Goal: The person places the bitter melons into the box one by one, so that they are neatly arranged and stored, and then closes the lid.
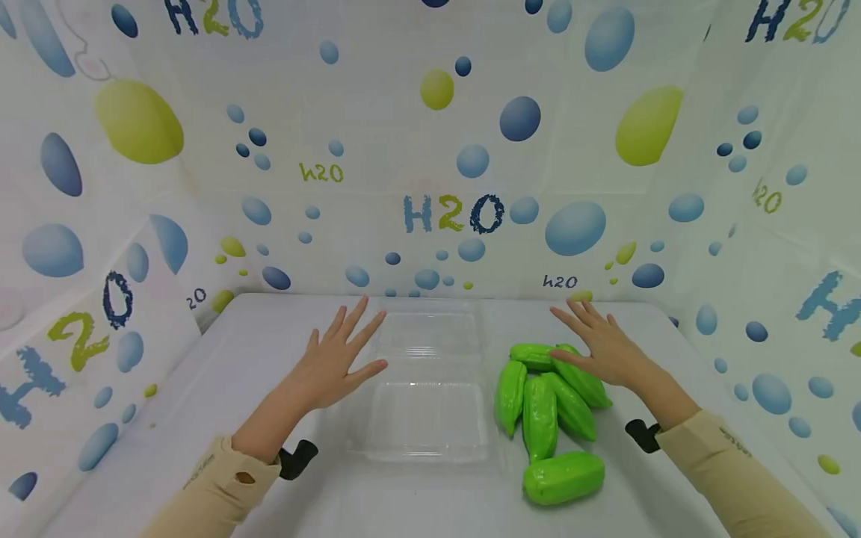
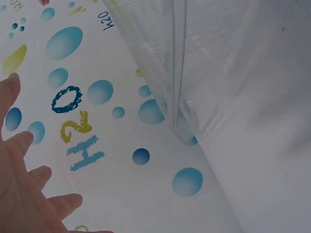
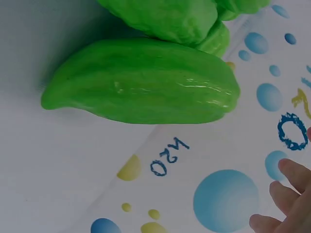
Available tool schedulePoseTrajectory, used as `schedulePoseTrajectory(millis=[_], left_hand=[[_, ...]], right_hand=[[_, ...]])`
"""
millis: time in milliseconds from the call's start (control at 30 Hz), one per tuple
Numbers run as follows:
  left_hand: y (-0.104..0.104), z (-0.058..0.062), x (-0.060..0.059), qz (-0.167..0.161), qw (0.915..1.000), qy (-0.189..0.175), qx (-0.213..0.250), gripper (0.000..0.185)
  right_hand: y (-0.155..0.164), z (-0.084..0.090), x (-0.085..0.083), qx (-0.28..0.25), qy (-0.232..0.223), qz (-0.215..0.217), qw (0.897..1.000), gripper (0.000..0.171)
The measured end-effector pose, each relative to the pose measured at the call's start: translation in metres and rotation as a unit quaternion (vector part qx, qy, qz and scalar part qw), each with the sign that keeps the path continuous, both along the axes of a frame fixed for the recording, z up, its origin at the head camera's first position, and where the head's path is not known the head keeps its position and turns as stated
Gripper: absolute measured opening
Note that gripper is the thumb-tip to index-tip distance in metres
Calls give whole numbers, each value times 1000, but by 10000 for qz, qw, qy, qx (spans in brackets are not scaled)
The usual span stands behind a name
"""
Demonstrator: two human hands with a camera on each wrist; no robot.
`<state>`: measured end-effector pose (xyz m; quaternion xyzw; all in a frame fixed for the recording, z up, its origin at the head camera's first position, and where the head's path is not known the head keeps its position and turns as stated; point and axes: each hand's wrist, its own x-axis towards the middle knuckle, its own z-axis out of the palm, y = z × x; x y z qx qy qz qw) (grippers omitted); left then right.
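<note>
hovering with fingers spread flat and straight, the left hand (image 1: 336,359) sits just left of the tray (image 1: 427,388), a clear hinged plastic one lying open on the table (image 1: 202,418); it grips nothing, though whether it touches the tray's edge i cannot tell; the right hand (image 1: 602,347) is likewise flat and open, holding nothing, its palm over the far end of the gourds (image 1: 548,400); these green ridged fruits lie in a heap just right of the tray, several leaning on one another and one lying apart at the near end; judging from this, nothing is packed yet: both tray halves hold nothing, every gourd is on the table, so all the work seems left; as for writing, the backdrop (image 1: 444,149) is printed with bubbles and "h2o" in blue and yellow-green, large at centre and smaller elsewhere; the right wrist view shows a small "h2o" just beside a gourd (image 3: 146,80); no brand or label shows on the tray or gourds.
</note>
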<state>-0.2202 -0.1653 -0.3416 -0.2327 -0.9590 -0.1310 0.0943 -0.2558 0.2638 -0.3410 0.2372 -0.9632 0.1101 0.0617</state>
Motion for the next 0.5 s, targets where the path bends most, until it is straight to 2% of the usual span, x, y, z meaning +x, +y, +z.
schedulePoseTrajectory(millis=[267, 500], left_hand=[[-12, -17, 14, -198, 9980, -222, 557, 71], [-15, -26, 23, -273, 9931, -467, 1038, 69]], right_hand=[[8, -14, -3, -348, -312, -53, 9989, 70], [14, -23, -3, -602, -352, -54, 9976, 67]])
